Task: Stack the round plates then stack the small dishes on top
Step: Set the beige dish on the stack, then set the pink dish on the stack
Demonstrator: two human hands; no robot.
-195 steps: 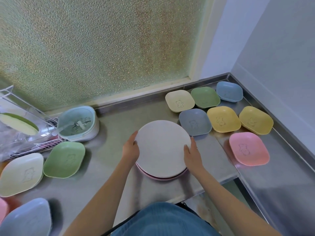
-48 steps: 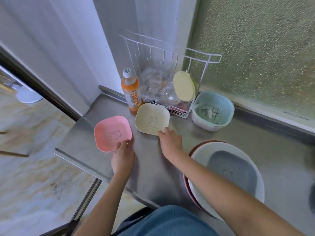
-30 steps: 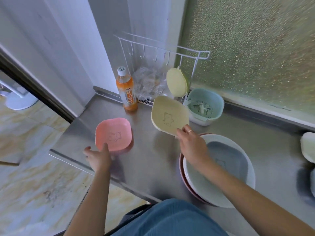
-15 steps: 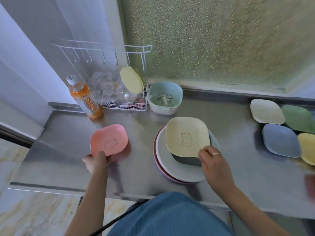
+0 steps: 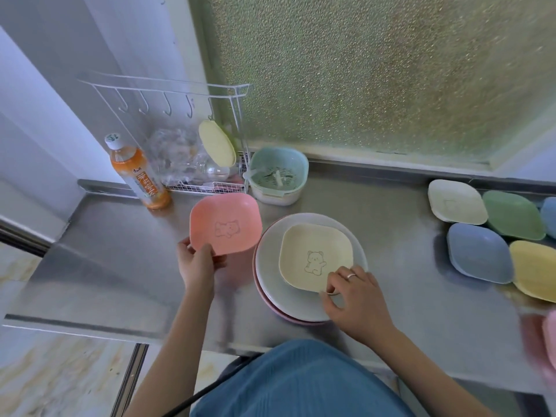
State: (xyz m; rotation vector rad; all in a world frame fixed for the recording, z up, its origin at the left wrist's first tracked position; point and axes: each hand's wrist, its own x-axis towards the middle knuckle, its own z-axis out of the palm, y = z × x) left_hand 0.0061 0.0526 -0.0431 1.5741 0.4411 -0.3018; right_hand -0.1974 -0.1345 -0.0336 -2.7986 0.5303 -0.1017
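Observation:
A stack of round plates (image 5: 270,284), pale on top and pink below, sits at the counter's front middle. On it rests a cream small dish (image 5: 316,254) with a bear outline, covering other small dishes. My right hand (image 5: 352,293) pinches its near edge. My left hand (image 5: 195,263) holds a pink small dish (image 5: 225,222) by its near rim, tilted and lifted just left of the stack. More small dishes lie at the right: white (image 5: 455,204), green (image 5: 513,215), blue (image 5: 478,252), yellow (image 5: 534,269).
An orange drink bottle (image 5: 137,173) stands at the back left beside a white wire rack (image 5: 180,139) holding a pale yellow dish and plastic bags. A teal strainer bowl (image 5: 278,174) sits behind the stack. The steel counter (image 5: 120,266) ends at its front edge near my body.
The cream dish has come down onto the stack under my right hand. My left hand has lifted the pink dish and carried it right, toward the plates.

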